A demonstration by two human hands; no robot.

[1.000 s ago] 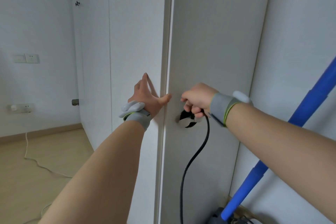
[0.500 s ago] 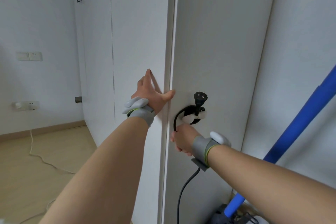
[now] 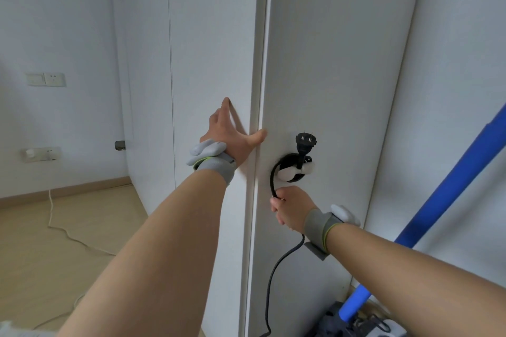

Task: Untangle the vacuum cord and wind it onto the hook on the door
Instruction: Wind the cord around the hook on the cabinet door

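On the white door (image 3: pixel 328 63) in front of me, the black vacuum cord (image 3: pixel 276 276) is looped over the white hook (image 3: pixel 294 172). Its plug (image 3: pixel 306 141) stands upright just above the hook, prongs pointing up. From the hook the cord curves down on the left into my right hand (image 3: pixel 293 208), which is curled round it just below the hook. From there it hangs on down the door face towards the floor.

My left hand (image 3: pixel 232 137) lies spread with straight fingers against the adjoining white panel (image 3: pixel 213 35), the thumb reaching across the edge onto the door. Both wrists wear grey bands with a white pod.

To the right a blue tube (image 3: pixel 449 191) leans diagonally across the white wall. Its lower end meets a grey vacuum base (image 3: pixel 356 323) in the corner.

To the left the room opens onto a pale wood floor (image 3: pixel 32 254) with a wooden skirting board. A thin white cable (image 3: pixel 65 232) snakes across the floor. On the white wall sits a switch-and-socket plate (image 3: pixel 46 79), with another socket (image 3: pixel 41 154) lower down.
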